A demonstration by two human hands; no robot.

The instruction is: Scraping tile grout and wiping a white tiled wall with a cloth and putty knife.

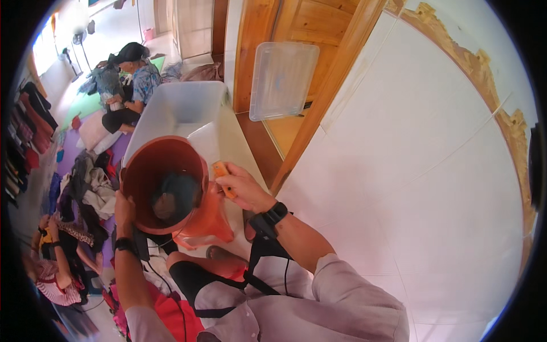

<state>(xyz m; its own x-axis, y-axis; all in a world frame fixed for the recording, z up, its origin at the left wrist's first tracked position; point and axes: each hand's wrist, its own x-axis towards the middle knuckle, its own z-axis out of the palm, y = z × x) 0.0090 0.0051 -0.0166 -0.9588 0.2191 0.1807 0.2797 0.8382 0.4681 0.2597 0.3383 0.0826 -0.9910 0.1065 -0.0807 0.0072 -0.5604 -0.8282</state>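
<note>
A reddish-brown bucket [135, 181] is tilted so its open mouth shows. Deep inside lie a dark blue-grey patch and a pale brownish piece that I cannot make out. My left hand [125, 214] grips the bucket's near left side, its fingers against the wall. Beside the bucket's right rim, my right hand [244, 187] is closed round a small orange handle [223, 178] with a thin metal part; its exact kind is unclear. An orange plastic stool [208, 219] stands under and to the right of the bucket, partly hidden by it.
A clear plastic tub [222, 122] stands beyond the bucket; its likely lid [285, 80] leans by the wooden door frame [319, 117]. One person [139, 85] sits at far left, another [60, 268] at near left. Heaped clothes [94, 188] cover the left floor. A white wall [410, 159] borders my right.
</note>
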